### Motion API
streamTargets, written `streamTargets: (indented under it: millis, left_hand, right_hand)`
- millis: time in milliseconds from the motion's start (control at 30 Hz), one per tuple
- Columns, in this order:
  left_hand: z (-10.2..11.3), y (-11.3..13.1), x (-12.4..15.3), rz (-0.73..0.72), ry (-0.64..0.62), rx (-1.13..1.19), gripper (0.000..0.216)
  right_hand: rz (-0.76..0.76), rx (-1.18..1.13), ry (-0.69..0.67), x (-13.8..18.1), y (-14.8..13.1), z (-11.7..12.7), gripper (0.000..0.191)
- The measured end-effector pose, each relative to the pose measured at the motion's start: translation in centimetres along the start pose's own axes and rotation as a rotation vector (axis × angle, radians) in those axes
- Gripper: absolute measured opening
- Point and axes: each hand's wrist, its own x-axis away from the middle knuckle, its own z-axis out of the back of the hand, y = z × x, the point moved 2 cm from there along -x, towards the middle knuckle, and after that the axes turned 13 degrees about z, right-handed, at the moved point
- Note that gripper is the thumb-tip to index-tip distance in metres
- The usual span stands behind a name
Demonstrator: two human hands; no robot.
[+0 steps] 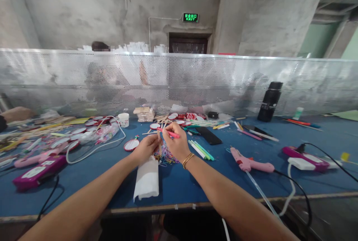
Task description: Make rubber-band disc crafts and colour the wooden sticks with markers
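Note:
My left hand (147, 147) is closed on a flat wooden craft stick (159, 140), held upright above the table. In my right hand (179, 142) is a pink-red marker (172, 134), its tip end at the top of the stick. Below both hands lies a pile of small coloured rubber bands (167, 156), partly hidden by my fingers. A folded white paper (147, 181) rests on the table just in front of my left wrist. Left of my left hand sits a round red-rimmed disc (131, 144). Several capped markers (201, 150) lie right of my right hand.
A pink glue gun (248, 162) and purple power strip (307, 159) lie at right, with cords. A black bottle (270, 102) stands behind. Another purple power strip (39, 172), a paper cup (123, 120) and craft pieces lie left. A perforated metal screen (195, 80) borders the back.

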Motion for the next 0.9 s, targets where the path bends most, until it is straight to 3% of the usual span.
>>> streamTargets:
  millis: [467, 900]
  left_hand:
    - [-0.14, 0.55, 0.3, 0.016, 0.021, -0.048, 0.042]
    - [-0.16, 0.04, 0.02, 0.035, 0.004, 0.046, 0.046]
  right_hand:
    - [-0.009, -0.003, -0.009, 0.1, 0.14, -0.1, 0.012]
    - [-0.025, 0.022, 0.022, 0.04, 0.36, 0.0, 0.011]
